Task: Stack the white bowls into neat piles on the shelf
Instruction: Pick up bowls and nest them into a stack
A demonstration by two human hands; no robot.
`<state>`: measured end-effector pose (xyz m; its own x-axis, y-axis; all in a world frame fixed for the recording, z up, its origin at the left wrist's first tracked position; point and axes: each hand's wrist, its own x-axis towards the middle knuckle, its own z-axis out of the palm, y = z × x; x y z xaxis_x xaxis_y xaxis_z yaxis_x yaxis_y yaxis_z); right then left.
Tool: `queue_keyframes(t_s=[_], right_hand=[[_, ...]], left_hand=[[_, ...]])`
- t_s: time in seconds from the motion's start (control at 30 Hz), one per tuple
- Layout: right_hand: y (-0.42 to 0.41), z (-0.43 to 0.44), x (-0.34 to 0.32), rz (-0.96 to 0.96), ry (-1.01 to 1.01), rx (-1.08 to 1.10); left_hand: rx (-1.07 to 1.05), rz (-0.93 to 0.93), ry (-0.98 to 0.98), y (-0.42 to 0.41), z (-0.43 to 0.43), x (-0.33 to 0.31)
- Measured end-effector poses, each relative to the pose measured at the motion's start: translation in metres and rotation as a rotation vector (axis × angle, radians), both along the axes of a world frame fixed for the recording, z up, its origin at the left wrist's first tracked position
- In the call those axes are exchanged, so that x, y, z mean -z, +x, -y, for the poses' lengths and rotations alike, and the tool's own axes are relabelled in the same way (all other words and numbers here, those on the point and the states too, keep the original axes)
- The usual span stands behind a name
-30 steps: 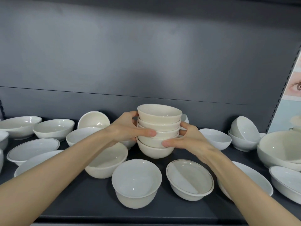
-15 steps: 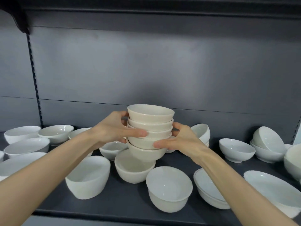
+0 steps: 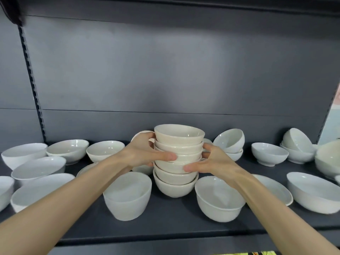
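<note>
A pile of several cream-white bowls (image 3: pixel 177 144) stands at the middle of the dark shelf (image 3: pixel 165 218), its bottom bowl (image 3: pixel 174 188) resting on the shelf. My left hand (image 3: pixel 143 153) grips the pile's left side and my right hand (image 3: pixel 213 162) grips its right side, both thumbs across the front. A deep white bowl (image 3: pixel 128 196) sits just left of the pile and another deep bowl (image 3: pixel 219 197) just right of it.
Loose white bowls and shallow dishes crowd the shelf on both sides: wide ones at the left (image 3: pixel 38 168), a tilted two-bowl pile (image 3: pixel 230 142) behind right, a footed bowl (image 3: pixel 269 153), more at the far right (image 3: pixel 298 144). The grey back panel (image 3: pixel 165 70) stands close behind.
The pile held in both hands has come down onto another bowl on the shelf, so it now rests there one bowl taller. The camera view shifted left.
</note>
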<state>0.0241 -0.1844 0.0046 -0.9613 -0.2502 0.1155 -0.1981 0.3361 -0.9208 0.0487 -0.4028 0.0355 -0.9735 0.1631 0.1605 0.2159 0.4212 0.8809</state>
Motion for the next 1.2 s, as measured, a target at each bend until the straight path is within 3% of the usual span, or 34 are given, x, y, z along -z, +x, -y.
queue_keyframes(t_s=[0.3, 0.83, 1.2], right_hand=[[-0.005, -0.002, 0.005, 0.002, 0.047, -0.019], [-0.010, -0.007, 0.013, -0.014, 0.204, -0.087], [-0.015, -0.005, 0.017, 0.018, 0.180, -0.136]], left_hand=[[0.056, 0.040, 0.079, -0.009, 0.000, 0.010], [0.052, 0.009, -0.175, -0.007, 0.005, 0.023], [0.162, 0.076, -0.142, -0.013, 0.007, 0.027]])
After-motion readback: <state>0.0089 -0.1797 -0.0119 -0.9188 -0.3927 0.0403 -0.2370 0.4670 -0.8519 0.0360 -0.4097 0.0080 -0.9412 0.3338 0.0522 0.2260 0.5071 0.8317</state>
